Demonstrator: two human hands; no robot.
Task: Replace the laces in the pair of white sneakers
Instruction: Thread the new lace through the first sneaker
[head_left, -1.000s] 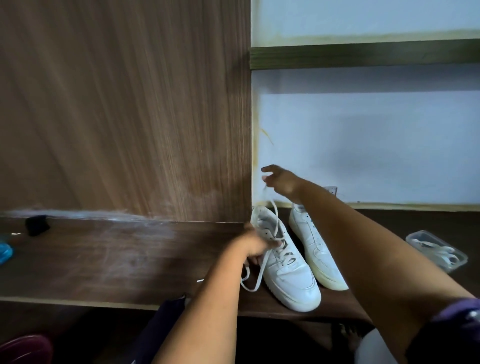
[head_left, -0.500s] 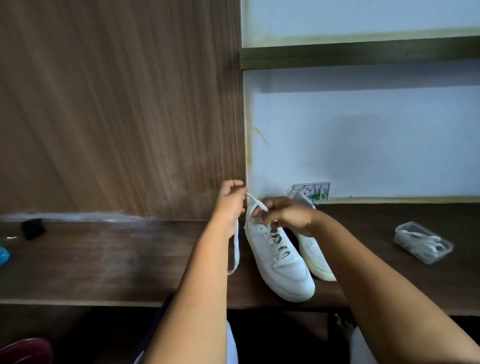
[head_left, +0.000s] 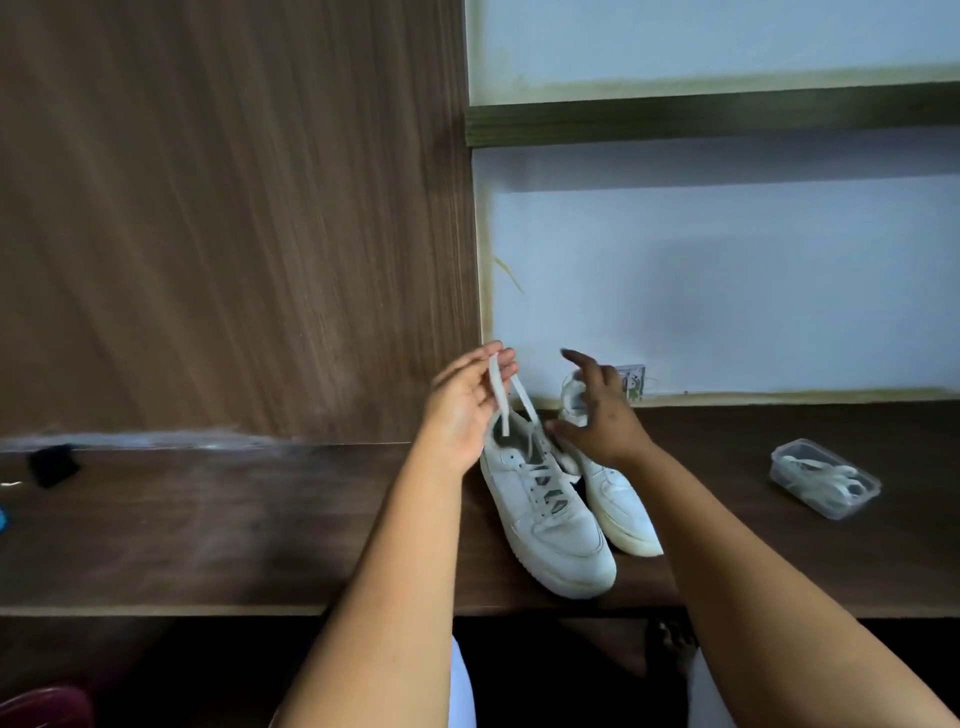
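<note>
Both forearms bare, no sleeves, no rings or watch visible; white garment below, possibly trousers.

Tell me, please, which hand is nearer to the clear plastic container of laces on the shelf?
Right. The right hand hovers over the sneakers, on the side toward the container but still well short of it. The left hand, pinching a lace, is farther away.

I have one view only, from the head camera: it looks forward and steeply down from close above the bench (head_left: 208, 525), facing the wall (head_left: 727, 291) and wood panel (head_left: 234, 218), both forearms reaching in from below.
</note>
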